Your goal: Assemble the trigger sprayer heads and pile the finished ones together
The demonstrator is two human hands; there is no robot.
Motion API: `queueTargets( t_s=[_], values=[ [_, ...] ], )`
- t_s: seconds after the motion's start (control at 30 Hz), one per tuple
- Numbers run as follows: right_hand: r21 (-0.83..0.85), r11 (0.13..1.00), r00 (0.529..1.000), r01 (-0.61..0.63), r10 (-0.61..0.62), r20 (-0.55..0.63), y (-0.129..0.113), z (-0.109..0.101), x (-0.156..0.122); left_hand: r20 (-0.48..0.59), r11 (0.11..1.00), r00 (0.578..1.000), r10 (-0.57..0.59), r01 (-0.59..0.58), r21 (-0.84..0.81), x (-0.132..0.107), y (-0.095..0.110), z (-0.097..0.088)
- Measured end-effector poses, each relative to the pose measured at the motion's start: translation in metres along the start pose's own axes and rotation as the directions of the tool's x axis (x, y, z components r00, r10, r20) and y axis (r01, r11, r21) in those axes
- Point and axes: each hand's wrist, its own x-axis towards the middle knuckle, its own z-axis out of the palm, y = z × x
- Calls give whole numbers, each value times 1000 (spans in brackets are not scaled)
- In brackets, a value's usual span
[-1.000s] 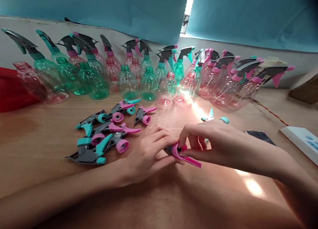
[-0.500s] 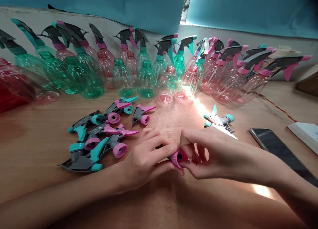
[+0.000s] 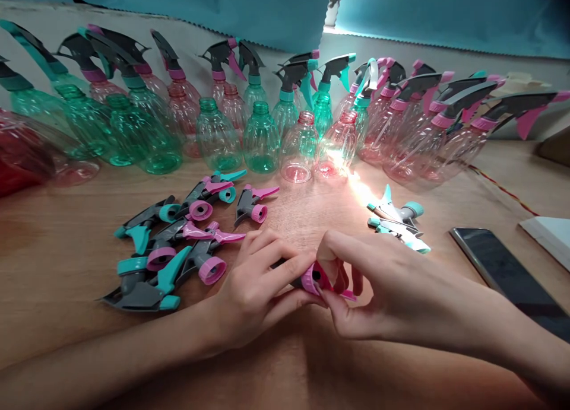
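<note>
A pink-collared spray head (image 3: 313,277) sat low on the wooden table (image 3: 66,232), pinched between both hands. The left hand (image 3: 253,288) was closed around its grey body; the right hand (image 3: 378,279) had its fingertips closed on the pink collar and trigger. Turning the collar squarely while the left held steady looked wise. At ten o'clock lay a pile of loose spray heads (image 3: 178,241); at twelve, rows of bottles (image 3: 260,140); at three, a phone (image 3: 507,273).
</note>
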Motion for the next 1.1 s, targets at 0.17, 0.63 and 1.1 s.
queueTargets(
  t_s=[0.17,0.63,1.1],
  values=[
    [-17,999,995,36,-38,-93,4,10,0,-18,1000,1000,10,-10,-12,0,4,2],
    [-380,919,987,105,-144,-75,-19,14,-8,-26,999,999,28,-27,20,-1,8,4],
    [-186,979,994,-88,99,52,-10,2,-12,-42,1000,999,11,-12,-28,-6,5,7]
  ],
)
